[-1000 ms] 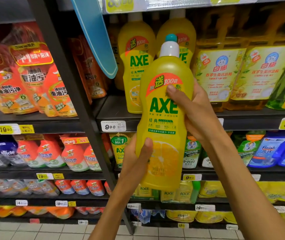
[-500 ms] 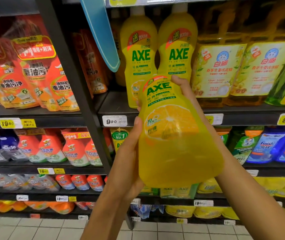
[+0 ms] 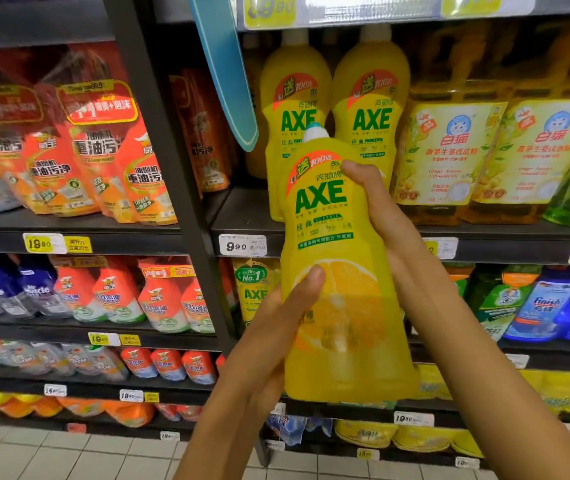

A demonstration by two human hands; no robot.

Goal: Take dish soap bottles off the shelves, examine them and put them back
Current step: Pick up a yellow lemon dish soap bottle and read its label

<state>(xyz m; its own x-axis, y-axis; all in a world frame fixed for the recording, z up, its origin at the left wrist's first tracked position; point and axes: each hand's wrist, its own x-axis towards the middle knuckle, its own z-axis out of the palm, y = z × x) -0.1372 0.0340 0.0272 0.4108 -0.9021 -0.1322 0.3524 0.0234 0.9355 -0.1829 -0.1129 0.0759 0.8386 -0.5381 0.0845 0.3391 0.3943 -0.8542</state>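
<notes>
So you've swung the AXE bottle (image 3: pixel 337 271) back up. Half a second ago its base was tipped toward the camera and you were basically looking at the underside; now it's close to upright again, label facing you, white cap (image 3: pixel 315 134) leaning slightly away toward the shelf.

Grip looks solid on both sides. Your left hand (image 3: pixel 276 327) wraps the lower body, thumb pressed flat on the lemon picture. Your right hand (image 3: pixel 394 230) curls around the far side up by the waist, thumb tip on the label edge. I can't see the rest of the fingers on either hand, they're behind the bottle.

The bottle is in mid-air just in front of the shelf (image 3: pixel 242 216) with the 9.90 tag (image 3: pixel 242 244), overlapping the two matching AXE bottles (image 3: pixel 335 109) standing there.

My read: the bottom check is done and you're either on a last look at the front label or lining up to slot it back beside those two.
</notes>
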